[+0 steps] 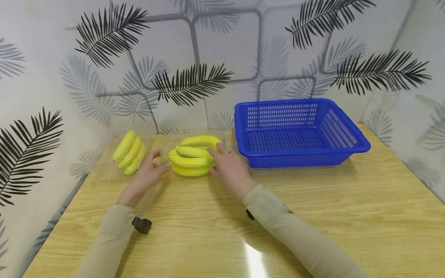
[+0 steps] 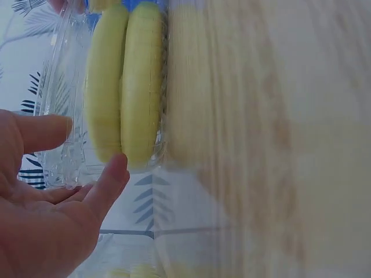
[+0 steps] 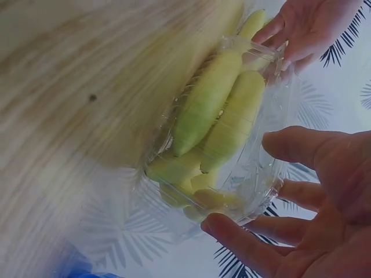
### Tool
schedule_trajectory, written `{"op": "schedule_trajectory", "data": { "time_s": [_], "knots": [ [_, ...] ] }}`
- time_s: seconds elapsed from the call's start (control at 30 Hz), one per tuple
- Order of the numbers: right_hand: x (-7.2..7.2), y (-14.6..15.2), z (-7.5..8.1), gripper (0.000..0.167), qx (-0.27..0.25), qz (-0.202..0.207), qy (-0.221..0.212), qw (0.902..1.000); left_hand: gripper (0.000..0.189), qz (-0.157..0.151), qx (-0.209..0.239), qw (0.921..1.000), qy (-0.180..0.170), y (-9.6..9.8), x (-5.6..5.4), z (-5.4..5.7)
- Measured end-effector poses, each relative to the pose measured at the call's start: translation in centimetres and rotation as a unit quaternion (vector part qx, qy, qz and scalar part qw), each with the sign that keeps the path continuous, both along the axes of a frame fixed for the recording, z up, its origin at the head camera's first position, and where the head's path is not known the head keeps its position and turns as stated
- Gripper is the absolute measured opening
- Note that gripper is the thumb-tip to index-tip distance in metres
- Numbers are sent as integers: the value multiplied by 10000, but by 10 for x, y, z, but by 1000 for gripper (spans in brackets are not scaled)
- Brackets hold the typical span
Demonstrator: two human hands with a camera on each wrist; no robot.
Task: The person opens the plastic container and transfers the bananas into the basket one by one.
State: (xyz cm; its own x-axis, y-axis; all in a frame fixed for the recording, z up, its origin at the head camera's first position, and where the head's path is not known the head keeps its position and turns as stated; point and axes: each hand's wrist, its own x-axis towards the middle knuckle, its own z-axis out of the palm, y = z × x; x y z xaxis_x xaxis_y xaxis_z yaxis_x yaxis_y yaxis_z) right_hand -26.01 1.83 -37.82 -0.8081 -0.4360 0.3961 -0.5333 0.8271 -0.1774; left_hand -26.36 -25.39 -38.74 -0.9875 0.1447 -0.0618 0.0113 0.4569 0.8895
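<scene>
A clear plastic clamshell box (image 2: 78,139) with several yellow bananas (image 1: 190,160) inside lies on the wooden table. My left hand (image 1: 147,173) is at the box's left end, thumb and fingers spread around the corner; in the left wrist view a fingertip (image 2: 119,165) meets the plastic. At the right end is my right hand (image 1: 231,168), its fingers loosely spread beside the box wall in the right wrist view. Left of my left hand stands a second clear box with more bananas (image 1: 130,152). The far sides of both boxes are hidden.
A blue perforated plastic basket (image 1: 307,160) stands at the back right, just past my right hand. Behind the table (image 1: 194,224) hangs a white cloth (image 1: 222,42) with a leaf print.
</scene>
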Motion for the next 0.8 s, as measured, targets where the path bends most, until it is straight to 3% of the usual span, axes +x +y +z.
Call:
{"op": "schedule_trajectory", "data": {
  "time_s": [0.23, 0.53, 0.8],
  "knots": [
    [2, -3, 2, 45, -63, 86, 388, 9992, 71, -14, 668, 9972, -332, -3, -3, -2],
    [5, -3, 10, 46, -56, -134, 265, 9995, 72, -115, 600, 9978, -253, -5, -2, -2],
    [1, 2, 15, 42, -734, -195, -33, 9971, 64, -164, 784, 9965, -242, -8, -1, -3]
  ]
}}
